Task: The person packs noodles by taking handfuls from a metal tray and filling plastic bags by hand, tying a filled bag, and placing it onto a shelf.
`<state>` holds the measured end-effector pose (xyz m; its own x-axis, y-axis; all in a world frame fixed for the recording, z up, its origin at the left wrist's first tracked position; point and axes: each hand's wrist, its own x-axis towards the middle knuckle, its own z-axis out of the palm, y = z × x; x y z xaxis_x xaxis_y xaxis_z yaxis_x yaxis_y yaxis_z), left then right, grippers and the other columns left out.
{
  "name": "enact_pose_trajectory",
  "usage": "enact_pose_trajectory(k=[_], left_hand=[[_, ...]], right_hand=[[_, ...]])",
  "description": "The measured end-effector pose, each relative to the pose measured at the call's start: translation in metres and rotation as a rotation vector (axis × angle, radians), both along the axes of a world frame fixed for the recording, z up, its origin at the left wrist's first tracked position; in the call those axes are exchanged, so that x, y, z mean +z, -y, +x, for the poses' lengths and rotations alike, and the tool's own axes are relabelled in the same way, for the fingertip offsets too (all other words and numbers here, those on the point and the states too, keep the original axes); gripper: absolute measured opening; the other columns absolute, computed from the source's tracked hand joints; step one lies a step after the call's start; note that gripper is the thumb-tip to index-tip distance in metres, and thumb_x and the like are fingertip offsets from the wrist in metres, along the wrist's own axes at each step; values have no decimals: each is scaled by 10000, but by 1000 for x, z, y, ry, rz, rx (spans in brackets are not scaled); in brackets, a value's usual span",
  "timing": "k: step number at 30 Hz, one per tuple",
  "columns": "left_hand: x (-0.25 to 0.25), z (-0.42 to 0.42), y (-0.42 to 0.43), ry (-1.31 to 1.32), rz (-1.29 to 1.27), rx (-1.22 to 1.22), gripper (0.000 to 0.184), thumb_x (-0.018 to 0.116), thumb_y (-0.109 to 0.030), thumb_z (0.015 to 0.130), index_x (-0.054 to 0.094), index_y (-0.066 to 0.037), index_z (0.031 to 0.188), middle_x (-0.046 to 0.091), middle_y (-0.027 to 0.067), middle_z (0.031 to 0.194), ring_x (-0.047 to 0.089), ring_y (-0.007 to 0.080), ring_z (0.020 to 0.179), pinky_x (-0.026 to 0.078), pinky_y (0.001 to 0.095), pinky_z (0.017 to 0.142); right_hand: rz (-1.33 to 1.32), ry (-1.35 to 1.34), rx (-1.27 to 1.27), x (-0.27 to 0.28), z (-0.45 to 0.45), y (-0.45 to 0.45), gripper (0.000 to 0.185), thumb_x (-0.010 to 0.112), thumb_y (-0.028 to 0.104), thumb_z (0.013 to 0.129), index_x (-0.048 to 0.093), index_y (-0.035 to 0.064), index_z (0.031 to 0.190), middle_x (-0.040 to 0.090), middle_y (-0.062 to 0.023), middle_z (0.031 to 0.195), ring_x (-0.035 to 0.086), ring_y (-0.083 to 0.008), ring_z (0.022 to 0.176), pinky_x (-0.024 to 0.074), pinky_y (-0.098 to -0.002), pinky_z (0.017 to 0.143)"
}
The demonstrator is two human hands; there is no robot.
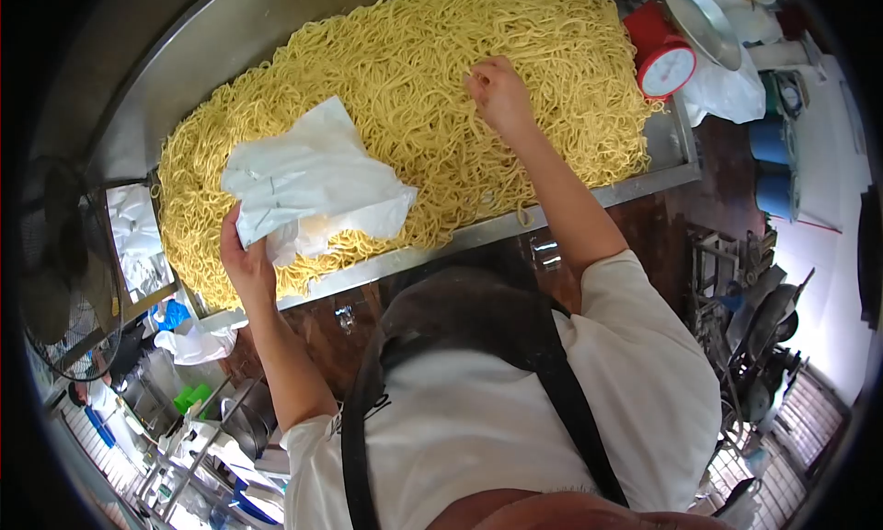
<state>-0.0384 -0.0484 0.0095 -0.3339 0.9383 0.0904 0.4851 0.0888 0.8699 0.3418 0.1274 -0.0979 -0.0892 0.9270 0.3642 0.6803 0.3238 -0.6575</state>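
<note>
Noodles (395,70) heaped in metal tray (635,187), long axis crosswise before the person; right hand (499,96) directly over the heap.
White bag (317,167) lies between the hands, forward and right of the left hand (248,265), which is nearer and grips its edge between thumb and fingers. Right-hand fingers are curled inward, well apart from the bag; whether they hold any strands cannot be told.

Surface (644,182) across the top: smooth metal, dull sheen on my feed. Noodles (395,70) look faintly glossy, roughly tangled. Left of centre I see a thin, crinkled plastic-looking sheet (308,167). Scale (647,35), upper right: glossy red casing.
</note>
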Motion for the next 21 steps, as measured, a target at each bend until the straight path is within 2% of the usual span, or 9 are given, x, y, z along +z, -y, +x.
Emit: enact_pose_trajectory(k=[1,4,7,9,11,13,15,18,21], left_hand=[[-1,-3,0,4,13,10,334,584,-50,902,561,24,1228,625,96,1127,576,176,1045,443,294,944],[-1,3,-1,112,21,24,350,587,-40,893,557,26,1235,620,95,1138,574,181,1047,444,297,943],[1,4,-3,176,21,20,347,580,-26,899,554,21,1242,613,91,1154,571,171,1049,443,290,944],[-1,-1,-6,120,28,20,341,580,-19,902,555,17,1240,611,87,1156,569,164,1049,443,285,942],[1,3,-8,148,46,15,339,583,-12,900,555,16,1238,612,84,1152,567,160,1050,443,282,942],[-1,2,-8,181,53,10,343,588,-5,897,555,16,1237,615,82,1147,568,157,1047,444,280,941],[-2,3,-6,192,60,4,346,589,-2,894,555,16,1238,616,83,1145,569,158,1046,444,280,940],[-7,4,-1,167,57,6,342,589,-6,892,557,17,1231,619,83,1134,571,159,1039,445,281,936],[-6,2,1,95,34,22,333,586,-15,894,560,21,1224,621,83,1122,572,162,1032,445,284,932]], right_hand=[[208,-43,-11,8,5,-2,149,632,136,892,615,-5,849,598,-138,812,607,-290,721,512,-340,657],[247,-155,-98,68,6,10,99,618,100,906,619,1,903,631,-140,873,611,-285,694,520,-334,652],[-176,-525,-45,154,15,15,153,623,73,900,604,5,1036,638,-181,1025,618,-291,725,530,-335,667],[-52,-735,47,209,28,6,329,672,129,878,548,2,1155,589,-228,1184,634,-284,798,536,-363,700],[291,-800,128,229,43,-26,156,524,140,997,608,9,992,663,-54,883,606,-92,691,522,-249,605],[350,-433,-104,268,55,-33,178,491,142,1007,578,12,922,655,-87,817,612,-118,659,511,-249,599],[422,-255,-243,277,73,-64,171,498,135,997,580,0,932,644,-108,780,614,-152,634,508,-264,595],[848,20,-360,218,151,-162,125,535,108,964,580,-7,946,613,-124,748,600,-220,591,489,-280,566],[308,-192,-382,185,127,-107,89,575,87,926,588,0,943,594,-126,732,584,-273,581,477,-288,550]])
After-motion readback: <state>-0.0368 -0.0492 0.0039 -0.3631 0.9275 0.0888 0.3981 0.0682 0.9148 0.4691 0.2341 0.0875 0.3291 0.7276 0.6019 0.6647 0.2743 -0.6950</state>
